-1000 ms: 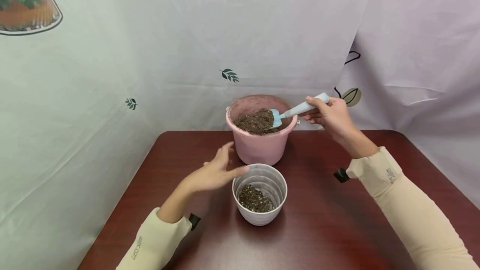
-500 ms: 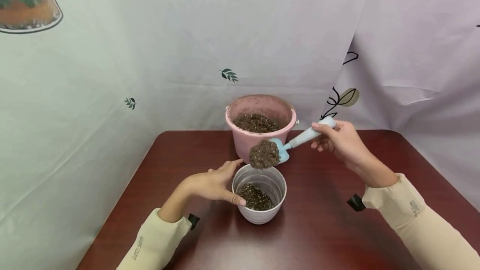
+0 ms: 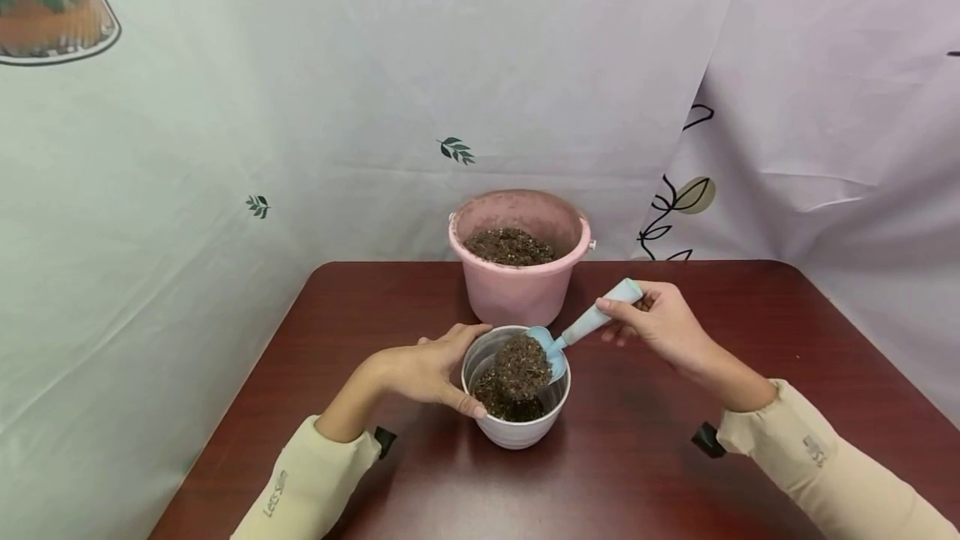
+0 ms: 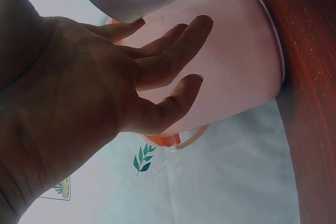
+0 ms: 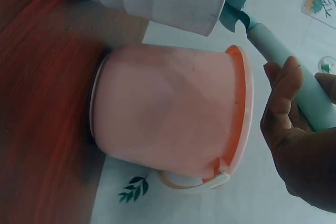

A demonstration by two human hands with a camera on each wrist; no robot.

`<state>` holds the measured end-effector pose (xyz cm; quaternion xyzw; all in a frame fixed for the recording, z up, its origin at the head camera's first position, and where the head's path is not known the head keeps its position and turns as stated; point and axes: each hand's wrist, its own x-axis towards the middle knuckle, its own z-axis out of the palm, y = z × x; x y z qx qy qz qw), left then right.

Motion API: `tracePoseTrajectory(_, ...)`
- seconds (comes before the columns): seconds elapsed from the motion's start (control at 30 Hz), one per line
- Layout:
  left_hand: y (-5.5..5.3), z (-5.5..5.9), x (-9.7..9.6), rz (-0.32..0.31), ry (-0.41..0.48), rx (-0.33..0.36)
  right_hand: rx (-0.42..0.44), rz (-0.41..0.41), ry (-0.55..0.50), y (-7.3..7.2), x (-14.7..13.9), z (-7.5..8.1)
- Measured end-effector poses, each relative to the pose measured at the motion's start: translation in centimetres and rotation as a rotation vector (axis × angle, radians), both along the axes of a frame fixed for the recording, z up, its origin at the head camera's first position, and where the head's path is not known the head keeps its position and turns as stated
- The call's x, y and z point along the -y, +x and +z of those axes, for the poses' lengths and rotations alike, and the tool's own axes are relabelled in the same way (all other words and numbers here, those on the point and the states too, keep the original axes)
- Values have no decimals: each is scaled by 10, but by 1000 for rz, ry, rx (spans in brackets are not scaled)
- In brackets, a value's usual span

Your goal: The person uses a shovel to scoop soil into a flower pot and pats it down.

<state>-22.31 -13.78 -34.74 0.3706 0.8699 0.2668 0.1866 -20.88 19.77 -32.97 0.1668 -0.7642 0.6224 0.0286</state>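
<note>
My right hand [image 3: 667,336] grips the pale blue handle of a garden trowel [image 3: 596,319], heaped with dark soil [image 3: 522,367]. Its blade is tilted down inside the mouth of a ribbed, greyish-white flower pot [image 3: 517,436], which holds more soil. My left hand [image 3: 427,369] holds the pot's left side, with its thumb at the near rim and index finger at the far rim. In the left wrist view, the other fingers [image 4: 176,59] hang slightly bent below the pot, in front of the pink bucket [image 4: 236,51]. The trowel's load is hidden in the right wrist view.
The pink bucket, part-filled with soil, stands just behind the pot near the back edge of the dark red table [image 3: 637,473]. A patterned pale cloth [image 3: 337,107] hangs behind and beside the table.
My right hand has lifted a trowelful of soil from the bucket and brought it forward and down into the pot. My left hand has settled against the pot's rim.
</note>
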Motion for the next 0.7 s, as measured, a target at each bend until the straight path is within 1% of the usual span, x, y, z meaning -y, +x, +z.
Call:
tracePoseTrajectory(0.1,-1,-1,0,-2,-2,-1,-71,4,35,0,0,2)
tracePoseTrajectory(0.4,0,0,-1,2,-5,13,-216,24,131,5,0,10)
tracePoseTrajectory(0.57,0,0,-1,1,-4,11,-298,50,153,8,2,11)
tracePoseTrajectory(0.7,0,0,-1,0,-9,6,-355,74,159,9,4,10)
